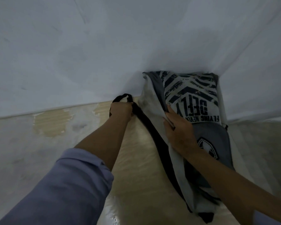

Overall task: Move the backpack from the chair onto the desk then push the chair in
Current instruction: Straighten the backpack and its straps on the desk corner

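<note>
On the pale wood-grain desk (136, 159), whose glossy surface is worn into whitish patches at the left, the view runs from a rolled lilac-blue sleeve (63, 184) across to the bag. A plain white wall (88, 46) rises behind the desk. The left hand (121, 109) is closed in a fist around a thin black strap (146, 124), which loops above the knuckles and trails back toward the viewer as a flat band. To its right the backpack (190, 101) lies flat on the desk, its far end against the wall. It is soft grey and white fabric with dark distressed chevron stripes, printed upside down with "DEFLY" and "FLYING NEVER"; a round dark emblem sits on the grey pocket, too blurred to read. The right hand (180, 129) pinches the backpack's pale side edge, fingers curled on the cloth.
</note>
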A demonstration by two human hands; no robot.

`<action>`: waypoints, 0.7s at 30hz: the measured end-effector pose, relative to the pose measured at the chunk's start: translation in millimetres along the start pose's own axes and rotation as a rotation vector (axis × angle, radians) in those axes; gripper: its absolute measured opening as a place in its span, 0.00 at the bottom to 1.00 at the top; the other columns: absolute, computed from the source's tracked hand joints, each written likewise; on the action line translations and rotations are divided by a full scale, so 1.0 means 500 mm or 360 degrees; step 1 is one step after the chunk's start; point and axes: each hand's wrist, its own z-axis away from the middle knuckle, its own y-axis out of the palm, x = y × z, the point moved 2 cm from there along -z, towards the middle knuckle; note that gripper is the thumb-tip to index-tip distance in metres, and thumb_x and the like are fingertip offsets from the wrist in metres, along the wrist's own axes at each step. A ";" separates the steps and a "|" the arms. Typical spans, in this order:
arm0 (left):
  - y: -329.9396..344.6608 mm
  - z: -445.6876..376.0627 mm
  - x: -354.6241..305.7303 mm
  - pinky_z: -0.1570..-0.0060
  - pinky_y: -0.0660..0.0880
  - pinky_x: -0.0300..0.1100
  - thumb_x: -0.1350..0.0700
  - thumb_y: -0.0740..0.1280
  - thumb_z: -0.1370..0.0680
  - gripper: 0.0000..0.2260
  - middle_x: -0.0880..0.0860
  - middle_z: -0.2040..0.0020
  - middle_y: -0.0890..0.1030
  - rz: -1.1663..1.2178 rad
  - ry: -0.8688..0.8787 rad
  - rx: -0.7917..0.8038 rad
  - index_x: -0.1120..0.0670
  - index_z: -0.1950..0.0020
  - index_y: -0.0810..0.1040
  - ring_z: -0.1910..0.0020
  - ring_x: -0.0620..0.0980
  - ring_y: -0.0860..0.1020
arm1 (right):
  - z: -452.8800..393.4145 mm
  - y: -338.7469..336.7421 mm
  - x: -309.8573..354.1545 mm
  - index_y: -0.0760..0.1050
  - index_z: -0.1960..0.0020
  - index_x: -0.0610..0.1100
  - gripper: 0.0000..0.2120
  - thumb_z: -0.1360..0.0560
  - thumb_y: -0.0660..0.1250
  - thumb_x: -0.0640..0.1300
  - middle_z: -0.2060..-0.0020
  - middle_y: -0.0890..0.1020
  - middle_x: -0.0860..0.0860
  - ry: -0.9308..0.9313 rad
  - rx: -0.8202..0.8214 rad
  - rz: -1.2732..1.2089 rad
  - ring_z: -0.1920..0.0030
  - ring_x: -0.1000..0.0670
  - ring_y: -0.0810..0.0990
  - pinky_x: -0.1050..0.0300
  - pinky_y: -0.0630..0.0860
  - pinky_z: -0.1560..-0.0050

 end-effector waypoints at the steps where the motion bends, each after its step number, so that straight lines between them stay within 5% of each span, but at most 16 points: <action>1: 0.016 -0.002 -0.004 0.53 0.84 0.59 0.66 0.74 0.31 0.14 0.63 0.51 0.86 -0.0047 -0.0022 0.0052 0.46 0.55 0.85 0.57 0.57 0.84 | 0.001 0.004 -0.002 0.76 0.34 0.33 0.17 0.22 0.68 0.32 0.31 0.75 0.38 -0.0013 0.0001 0.0002 0.33 0.50 0.77 0.65 0.70 0.30; 5: 0.064 -0.004 -0.020 0.54 0.85 0.46 0.61 0.70 0.23 0.06 0.52 0.57 0.83 -0.0325 -0.0043 0.0233 0.50 0.58 0.79 0.58 0.52 0.84 | 0.012 0.031 -0.014 0.78 0.35 0.35 0.17 0.23 0.69 0.33 0.31 0.76 0.39 -0.0071 0.0016 0.0005 0.34 0.47 0.79 0.58 0.74 0.31; 7: 0.078 -0.008 -0.025 0.50 0.84 0.47 0.59 0.68 0.20 0.03 0.53 0.53 0.83 -0.0299 -0.0109 0.0293 0.54 0.52 0.81 0.54 0.52 0.83 | 0.017 0.044 -0.024 0.79 0.36 0.35 0.15 0.23 0.69 0.35 0.31 0.77 0.39 -0.0058 0.0032 0.0025 0.35 0.47 0.81 0.55 0.76 0.33; 10: 0.085 -0.009 -0.028 0.43 0.82 0.53 0.53 0.65 0.17 0.13 0.59 0.43 0.84 -0.0176 -0.0150 0.0337 0.59 0.38 0.82 0.44 0.59 0.82 | 0.025 0.064 -0.035 0.80 0.37 0.35 0.15 0.21 0.68 0.41 0.32 0.78 0.39 -0.0023 0.0070 0.0065 0.36 0.46 0.81 0.50 0.78 0.35; 14: 0.069 -0.010 -0.022 0.41 0.81 0.56 0.44 0.62 0.19 0.20 0.57 0.45 0.84 -0.0239 -0.0081 0.0167 0.57 0.37 0.81 0.46 0.60 0.82 | 0.025 0.067 -0.025 0.79 0.34 0.39 0.21 0.22 0.68 0.50 0.30 0.76 0.42 0.0092 0.0217 0.0109 0.32 0.46 0.78 0.51 0.76 0.32; 16: 0.060 0.014 -0.028 0.43 0.81 0.56 0.40 0.61 0.24 0.25 0.58 0.48 0.85 -0.0404 0.0085 -0.0016 0.58 0.41 0.82 0.49 0.60 0.82 | 0.019 0.052 -0.017 0.78 0.33 0.42 0.24 0.24 0.69 0.55 0.30 0.76 0.43 0.0098 0.0277 0.0119 0.32 0.46 0.78 0.51 0.77 0.33; 19: 0.058 0.093 -0.048 0.49 0.77 0.46 0.43 0.58 0.18 0.22 0.57 0.53 0.84 -0.0745 0.0520 -0.0227 0.58 0.58 0.81 0.54 0.57 0.81 | 0.008 0.016 -0.017 0.77 0.31 0.46 0.24 0.22 0.66 0.58 0.29 0.76 0.46 0.0115 0.0315 0.0127 0.31 0.49 0.77 0.52 0.77 0.34; 21: 0.068 0.155 -0.059 0.53 0.71 0.43 0.46 0.57 0.16 0.20 0.55 0.51 0.83 -0.0912 0.0807 -0.0322 0.58 0.54 0.82 0.52 0.54 0.79 | 0.002 -0.014 -0.023 0.76 0.31 0.46 0.24 0.20 0.62 0.58 0.29 0.76 0.47 0.0121 0.0270 0.0112 0.31 0.50 0.77 0.50 0.79 0.35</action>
